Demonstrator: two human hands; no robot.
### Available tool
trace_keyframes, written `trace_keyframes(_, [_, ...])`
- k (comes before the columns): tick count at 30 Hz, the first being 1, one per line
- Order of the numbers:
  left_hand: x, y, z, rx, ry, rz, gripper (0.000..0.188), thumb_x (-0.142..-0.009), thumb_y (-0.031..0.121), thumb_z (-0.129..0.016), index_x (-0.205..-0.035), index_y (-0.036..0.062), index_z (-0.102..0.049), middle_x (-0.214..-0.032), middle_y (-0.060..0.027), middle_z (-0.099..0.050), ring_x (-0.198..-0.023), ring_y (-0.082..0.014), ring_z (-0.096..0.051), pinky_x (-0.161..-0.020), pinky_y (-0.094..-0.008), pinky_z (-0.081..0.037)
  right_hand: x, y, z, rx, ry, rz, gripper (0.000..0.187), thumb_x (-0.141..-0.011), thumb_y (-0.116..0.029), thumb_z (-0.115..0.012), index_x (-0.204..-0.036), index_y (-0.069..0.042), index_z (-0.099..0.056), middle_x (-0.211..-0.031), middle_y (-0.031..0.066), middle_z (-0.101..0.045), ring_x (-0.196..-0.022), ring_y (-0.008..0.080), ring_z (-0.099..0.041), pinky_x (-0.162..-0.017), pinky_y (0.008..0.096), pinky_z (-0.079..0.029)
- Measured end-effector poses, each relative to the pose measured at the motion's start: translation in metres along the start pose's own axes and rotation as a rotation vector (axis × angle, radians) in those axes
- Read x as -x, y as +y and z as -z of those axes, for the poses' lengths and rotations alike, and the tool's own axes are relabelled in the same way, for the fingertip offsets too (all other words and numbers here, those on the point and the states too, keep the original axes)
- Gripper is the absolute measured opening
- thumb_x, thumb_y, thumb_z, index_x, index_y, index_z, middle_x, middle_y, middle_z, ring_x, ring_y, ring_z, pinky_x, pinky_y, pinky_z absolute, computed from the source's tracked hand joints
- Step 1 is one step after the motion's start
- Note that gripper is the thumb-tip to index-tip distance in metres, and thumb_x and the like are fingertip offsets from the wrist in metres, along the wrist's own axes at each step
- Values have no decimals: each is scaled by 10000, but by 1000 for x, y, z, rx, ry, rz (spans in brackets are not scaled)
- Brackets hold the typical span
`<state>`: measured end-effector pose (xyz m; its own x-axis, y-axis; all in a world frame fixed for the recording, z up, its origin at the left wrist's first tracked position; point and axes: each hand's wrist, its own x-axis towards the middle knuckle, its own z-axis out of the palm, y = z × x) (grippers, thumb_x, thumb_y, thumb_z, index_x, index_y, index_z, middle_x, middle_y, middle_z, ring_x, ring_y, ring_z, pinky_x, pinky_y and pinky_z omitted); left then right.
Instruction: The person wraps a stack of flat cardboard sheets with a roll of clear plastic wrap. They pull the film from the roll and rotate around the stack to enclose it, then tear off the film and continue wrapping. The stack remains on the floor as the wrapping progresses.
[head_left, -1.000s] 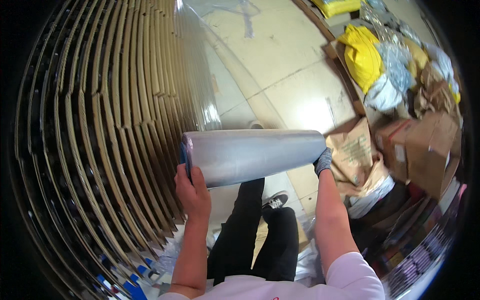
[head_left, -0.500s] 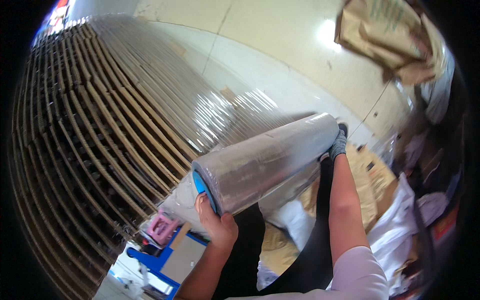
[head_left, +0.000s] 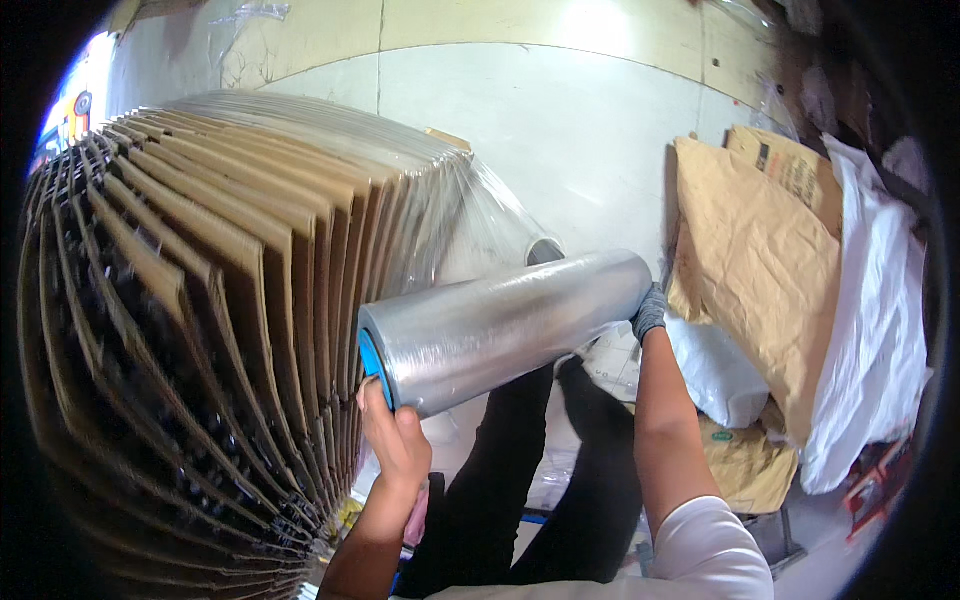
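Observation:
A large roll of clear stretch film [head_left: 505, 330] lies slantwise across the space before me, its right end farther off. My left hand [head_left: 395, 435] is bare and closed at the near end of the roll, its fingers hooked at the blue core [head_left: 372, 355]. At the far end my right hand [head_left: 650, 310], in a grey glove, holds the roll; its fingertips are partly hidden. Clear film stretches from the roll toward the upper corner of a tall stack of cardboard [head_left: 290, 220] on my left. Film covers that stack's far side.
Brown paper sacks [head_left: 760, 250] and a white plastic sack [head_left: 868, 320] lean at the right. Below them sits another brown sack [head_left: 745, 470]. A red object [head_left: 880, 480] shows at the right rim. My legs stand on the pale floor [head_left: 560, 120] close beneath the roll.
My view has turned, bringing the cardboard stack's corner and the sacks into plainer sight. The roll has moved along the stack, slightly left in the picture, with both hands still on it.

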<state>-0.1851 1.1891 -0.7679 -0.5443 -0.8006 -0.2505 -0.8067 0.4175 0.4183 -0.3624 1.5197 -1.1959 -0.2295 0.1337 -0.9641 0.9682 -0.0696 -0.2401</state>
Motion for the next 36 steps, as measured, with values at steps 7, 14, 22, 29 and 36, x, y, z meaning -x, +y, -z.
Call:
trace_keyframes(7, [111, -77, 34, 99, -104, 96, 602, -1014, 486, -328, -1200, -70, -466, -996, -318, -538, -905, -472, -494, -807, -516, -381, 69, 96, 99, -44, 124, 105, 460, -961, -485, -394, -1058, -97, -621, -1019, 100, -671, -890, 264, -634, -782, 435, -525])
trace_keyframes(14, [216, -158, 73, 132, -119, -16, 548, -1021, 462, -362, -1195, -45, -475, -966, -292, -563, -919, -464, -525, -815, -513, -397, 147, 229, 199, 559, 229, 451, 572, -991, -493, -334, -1073, -21, -647, -987, 121, -672, -844, 260, -600, -792, 376, -498])
trace_keyframes(22, [324, -271, 128, 138, -176, -43, 470, -1026, 376, -407, -1226, -45, -465, -1034, -301, -570, -946, -478, -534, -841, -498, -414, 225, 405, 264, -195, 231, 163, 626, -984, -560, -325, -1220, -65, -627, -1148, 112, -663, -993, 268, -627, -889, 406, -501])
trace_keyframes(29, [402, -391, 196, 190, -169, -155, 530, -1019, 413, -413, -1237, -65, -477, -1033, -305, -577, -950, -464, -539, -850, -500, -409, 286, 582, 284, -25, 165, 180, 634, -978, -575, -314, -1269, -87, -595, -1196, 118, -642, -1040, 283, -619, -899, 453, -502])
trace_keyframes(36, [484, -474, 260, 165, -266, -171, 590, -1001, 493, -398, -1198, -55, -495, -1020, -301, -575, -976, -467, -531, -848, -503, -408, 352, 738, 316, -237, 221, 110, 546, -936, -603, -361, -1096, -160, -636, -1036, 43, -669, -857, 232, -623, -693, 398, -516])
